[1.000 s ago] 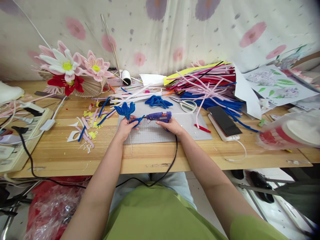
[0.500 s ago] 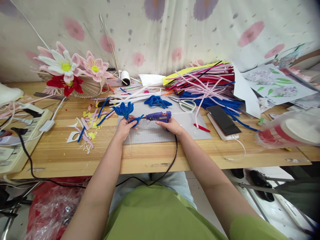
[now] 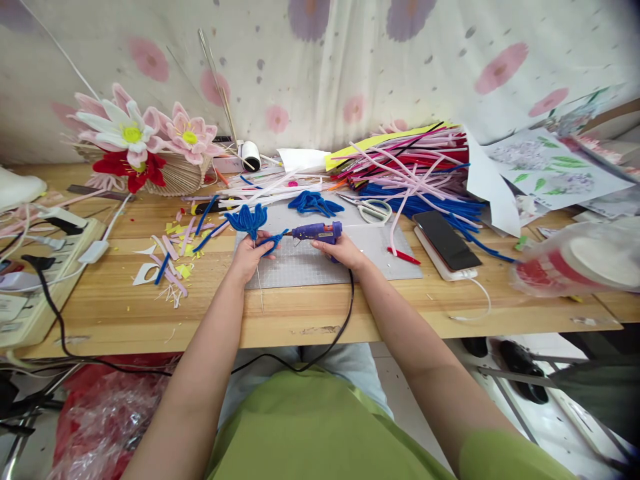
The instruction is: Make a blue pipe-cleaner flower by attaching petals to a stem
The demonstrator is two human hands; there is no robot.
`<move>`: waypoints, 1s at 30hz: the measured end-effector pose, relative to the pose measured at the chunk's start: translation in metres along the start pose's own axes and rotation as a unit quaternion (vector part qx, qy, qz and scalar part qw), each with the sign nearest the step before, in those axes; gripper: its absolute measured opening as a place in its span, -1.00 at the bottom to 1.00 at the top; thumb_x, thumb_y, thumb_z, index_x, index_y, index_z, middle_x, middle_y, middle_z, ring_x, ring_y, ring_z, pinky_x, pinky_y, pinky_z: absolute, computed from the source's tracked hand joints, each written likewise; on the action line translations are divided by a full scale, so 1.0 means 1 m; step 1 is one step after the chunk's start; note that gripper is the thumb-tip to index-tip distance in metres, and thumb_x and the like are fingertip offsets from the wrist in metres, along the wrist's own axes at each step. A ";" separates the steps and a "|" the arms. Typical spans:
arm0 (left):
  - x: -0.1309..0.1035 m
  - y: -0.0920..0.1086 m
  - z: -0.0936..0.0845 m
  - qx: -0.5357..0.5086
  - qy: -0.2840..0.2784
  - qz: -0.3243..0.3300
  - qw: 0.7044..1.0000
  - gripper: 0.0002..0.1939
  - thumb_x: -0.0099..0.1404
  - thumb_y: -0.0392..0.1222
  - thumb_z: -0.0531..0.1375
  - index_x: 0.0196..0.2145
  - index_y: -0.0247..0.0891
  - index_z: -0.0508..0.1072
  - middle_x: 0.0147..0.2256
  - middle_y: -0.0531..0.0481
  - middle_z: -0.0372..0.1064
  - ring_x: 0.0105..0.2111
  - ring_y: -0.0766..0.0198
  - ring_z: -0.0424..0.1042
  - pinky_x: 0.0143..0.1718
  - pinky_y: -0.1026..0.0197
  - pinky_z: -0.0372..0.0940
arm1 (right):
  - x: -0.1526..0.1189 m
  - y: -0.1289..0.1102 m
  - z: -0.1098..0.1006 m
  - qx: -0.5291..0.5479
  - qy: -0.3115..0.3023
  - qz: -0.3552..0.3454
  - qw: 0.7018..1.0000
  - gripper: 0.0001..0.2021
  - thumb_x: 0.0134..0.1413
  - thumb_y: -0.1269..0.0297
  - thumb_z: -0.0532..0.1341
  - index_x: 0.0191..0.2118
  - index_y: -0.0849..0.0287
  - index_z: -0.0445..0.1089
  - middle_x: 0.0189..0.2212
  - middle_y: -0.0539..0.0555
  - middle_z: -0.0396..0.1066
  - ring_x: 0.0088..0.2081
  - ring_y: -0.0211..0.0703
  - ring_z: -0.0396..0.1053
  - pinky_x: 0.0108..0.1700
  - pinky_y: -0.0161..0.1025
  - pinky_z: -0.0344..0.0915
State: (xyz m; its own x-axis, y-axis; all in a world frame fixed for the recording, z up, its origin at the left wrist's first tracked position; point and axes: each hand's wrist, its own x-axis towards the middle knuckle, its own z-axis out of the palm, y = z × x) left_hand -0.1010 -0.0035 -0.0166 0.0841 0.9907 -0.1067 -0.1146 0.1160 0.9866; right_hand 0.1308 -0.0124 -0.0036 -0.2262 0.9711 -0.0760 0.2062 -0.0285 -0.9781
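My left hand (image 3: 250, 257) is closed on a blue pipe-cleaner flower (image 3: 248, 220) with a thin pale stem hanging below. A separate blue pipe-cleaner petal (image 3: 273, 245) sticks out to the right from the same fingers. In my right hand (image 3: 344, 251) is a purple glue gun (image 3: 316, 232), its nozzle pointing left, at or very near the petal's tip. Whether they touch I cannot tell. Beneath both hands lies a grey cutting mat (image 3: 320, 267). More blue pipe-cleaner petals (image 3: 315, 203) rest on the mat's far part, beside scissors (image 3: 373, 211).
Bundled pipe cleaners (image 3: 410, 160) lie at the back. To the right are a phone (image 3: 447, 240) and a bagged cup (image 3: 575, 260). Scraps (image 3: 173, 260), finished flowers (image 3: 133, 137) and a power strip (image 3: 60, 267) occupy the left. The glue gun's black cord (image 3: 345, 320) drops over the front edge.
Almost nothing differs. The glue gun's nozzle has shifted very slightly at the petal's tip, while both hands keep their hold.
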 end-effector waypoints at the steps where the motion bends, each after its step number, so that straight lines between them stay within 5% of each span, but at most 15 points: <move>1: 0.000 0.000 0.000 -0.001 0.001 -0.002 1.000 -0.59 -0.10 -0.17 0.33 -0.31 -0.26 0.26 -0.38 0.02 0.41 -0.35 0.21 0.50 -0.56 0.32 0.33 | 0.000 0.000 0.000 0.000 -0.003 -0.001 1.000 -0.52 -0.32 -0.17 0.30 -0.46 0.17 0.28 -0.61 -0.06 0.20 -0.53 -0.29 0.17 -0.44 -0.26 0.19; 30: 0.001 -0.001 0.000 0.007 0.002 0.002 1.000 -0.59 -0.11 -0.14 0.33 -0.31 -0.26 0.26 -0.39 0.01 0.41 -0.34 0.18 0.49 -0.54 0.27 0.34 | -0.001 -0.003 0.001 0.010 -0.006 -0.007 1.000 -0.55 -0.31 -0.12 0.31 -0.41 0.16 0.32 -0.57 -0.02 0.25 -0.47 -0.24 0.24 -0.44 -0.25 0.24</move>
State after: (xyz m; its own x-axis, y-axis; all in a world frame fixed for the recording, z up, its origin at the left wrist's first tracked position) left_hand -0.1006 -0.0026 -0.0177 0.0796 0.9915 -0.1026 -0.1009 0.1104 0.9888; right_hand 0.1293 -0.0139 -0.0010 -0.2411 0.9683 -0.0654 0.1847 -0.0204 -0.9826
